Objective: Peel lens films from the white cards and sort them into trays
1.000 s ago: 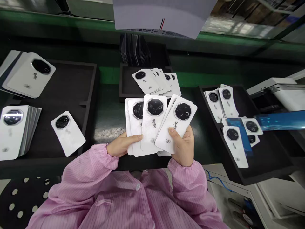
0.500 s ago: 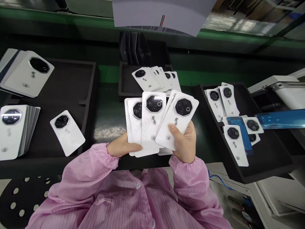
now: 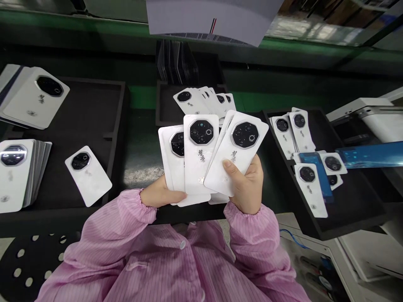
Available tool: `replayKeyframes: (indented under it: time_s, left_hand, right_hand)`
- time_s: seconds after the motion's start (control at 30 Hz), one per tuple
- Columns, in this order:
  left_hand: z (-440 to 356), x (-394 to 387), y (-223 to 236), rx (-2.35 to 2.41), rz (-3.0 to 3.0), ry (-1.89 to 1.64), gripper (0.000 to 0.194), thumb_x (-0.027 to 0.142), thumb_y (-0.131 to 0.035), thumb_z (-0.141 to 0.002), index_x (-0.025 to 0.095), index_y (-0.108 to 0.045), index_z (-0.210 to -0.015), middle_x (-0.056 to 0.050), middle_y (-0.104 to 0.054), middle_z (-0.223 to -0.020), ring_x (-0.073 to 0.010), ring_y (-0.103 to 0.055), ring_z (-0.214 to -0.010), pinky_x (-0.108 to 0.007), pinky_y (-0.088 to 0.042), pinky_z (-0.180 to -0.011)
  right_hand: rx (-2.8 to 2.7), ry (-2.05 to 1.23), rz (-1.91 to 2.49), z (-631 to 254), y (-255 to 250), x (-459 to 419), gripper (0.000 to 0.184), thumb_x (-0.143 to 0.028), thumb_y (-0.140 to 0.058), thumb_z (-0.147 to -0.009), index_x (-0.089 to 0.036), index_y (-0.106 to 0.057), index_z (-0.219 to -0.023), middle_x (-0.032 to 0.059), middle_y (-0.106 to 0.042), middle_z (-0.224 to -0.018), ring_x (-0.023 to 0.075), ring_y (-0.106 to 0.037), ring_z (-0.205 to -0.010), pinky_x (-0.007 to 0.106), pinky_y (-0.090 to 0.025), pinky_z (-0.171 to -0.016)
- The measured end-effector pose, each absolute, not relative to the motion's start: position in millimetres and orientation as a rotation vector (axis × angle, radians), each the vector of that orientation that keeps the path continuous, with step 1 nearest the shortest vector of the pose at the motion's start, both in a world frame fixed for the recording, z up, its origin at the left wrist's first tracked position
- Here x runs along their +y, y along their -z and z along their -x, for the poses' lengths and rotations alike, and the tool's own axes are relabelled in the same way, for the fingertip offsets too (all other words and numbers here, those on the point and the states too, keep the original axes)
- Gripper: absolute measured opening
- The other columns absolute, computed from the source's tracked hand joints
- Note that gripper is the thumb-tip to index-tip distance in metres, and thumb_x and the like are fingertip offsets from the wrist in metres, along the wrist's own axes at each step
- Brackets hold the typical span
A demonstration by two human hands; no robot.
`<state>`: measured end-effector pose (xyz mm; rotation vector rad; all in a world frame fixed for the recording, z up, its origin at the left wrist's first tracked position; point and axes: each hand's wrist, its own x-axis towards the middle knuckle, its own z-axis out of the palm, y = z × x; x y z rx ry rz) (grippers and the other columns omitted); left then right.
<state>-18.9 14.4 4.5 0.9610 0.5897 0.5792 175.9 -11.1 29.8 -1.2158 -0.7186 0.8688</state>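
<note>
Several white phone back covers, each with a black octagonal camera area, are fanned out in front of my chest. My left hand (image 3: 162,192) is closed on the lower left edge of the left-hand covers (image 3: 176,167), thumb on top. A middle cover (image 3: 200,165) overlaps them. On the right, my right hand (image 3: 247,180) grips a tilted phone back cover (image 3: 236,142), its thumb pressed on the front and the fingers hidden behind. More covers lie under it, and the bottom of one (image 3: 218,199) shows below.
A black tray (image 3: 94,94) at left holds stacked covers (image 3: 15,172) and one loose cover (image 3: 88,176). Beyond my hands, a black box (image 3: 170,119) holds fanned covers and dark upright sheets (image 3: 176,63). The right tray (image 3: 355,209) has covers and blue film (image 3: 317,176).
Both hands have tilted the fanned covers up a little, so their tops are higher. The right-hand cover has shifted slightly right and its camera area looks larger.
</note>
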Motion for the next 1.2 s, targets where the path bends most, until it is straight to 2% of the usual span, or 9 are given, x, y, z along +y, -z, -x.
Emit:
replayKeyframes:
  time_s: [0.2, 0.43, 0.67, 0.9, 1.2]
  left_hand:
    - [19, 15, -5, 0.593, -0.981, -0.592, 0.044, 0.018, -0.072, -0.066, 0.016, -0.063, -0.110, -0.011, -0.070, -0.102, -0.0271, -0.065, -0.093, -0.039, -0.052, -0.079]
    - [17, 14, -4, 0.591, -1.007, -0.599, 0.046, 0.019, -0.073, -0.064, 0.015, -0.064, -0.109, -0.011, -0.070, -0.102, -0.0289, -0.063, -0.097, -0.039, -0.051, -0.080]
    - [17, 14, -10, 0.529, -0.956, -0.606, 0.048, 0.017, -0.072, -0.067, 0.018, -0.062, -0.113, -0.011, -0.069, -0.108, -0.0298, -0.062, -0.100, -0.042, -0.050, -0.084]
    - [17, 13, -17, 0.518, -0.961, -0.620, 0.048, 0.016, -0.072, -0.069, 0.018, -0.060, -0.115, -0.010, -0.067, -0.113, -0.0289, -0.062, -0.103, -0.040, -0.050, -0.087]
    - [18, 14, -17, 0.475, -0.979, -0.605, 0.048, 0.014, -0.071, -0.069, 0.018, -0.060, -0.116, -0.011, -0.067, -0.113, -0.0293, -0.061, -0.105, -0.039, -0.051, -0.086]
  right_hand:
    - [-0.629, -0.997, 1.204, -175, -29, -9, 0.034, -0.024, -0.074, -0.066, -0.023, -0.056, -0.095, 0.0017, -0.068, -0.097, 0.0198, -0.065, -0.086, 0.038, -0.055, -0.075]
    - [-0.559, -1.166, 1.143, -175, -26, -6, 0.032, -0.026, -0.073, -0.068, -0.022, -0.056, -0.095, 0.0022, -0.069, -0.095, 0.0197, -0.066, -0.079, 0.039, -0.055, -0.074]
    - [-0.579, -1.117, 1.163, -173, -27, -7, 0.040, -0.028, -0.073, -0.067, -0.021, -0.056, -0.103, 0.0042, -0.068, -0.101, 0.0212, -0.066, -0.085, 0.041, -0.055, -0.077]
    - [-0.621, -1.083, 1.178, -173, -26, -8, 0.041, -0.028, -0.072, -0.069, -0.021, -0.054, -0.106, 0.0047, -0.068, -0.103, 0.0215, -0.066, -0.087, 0.040, -0.055, -0.076]
    - [-0.581, -1.111, 1.161, -173, -27, -8, 0.037, -0.026, -0.073, -0.068, -0.021, -0.055, -0.100, 0.0036, -0.068, -0.098, 0.0210, -0.066, -0.085, 0.041, -0.055, -0.076]
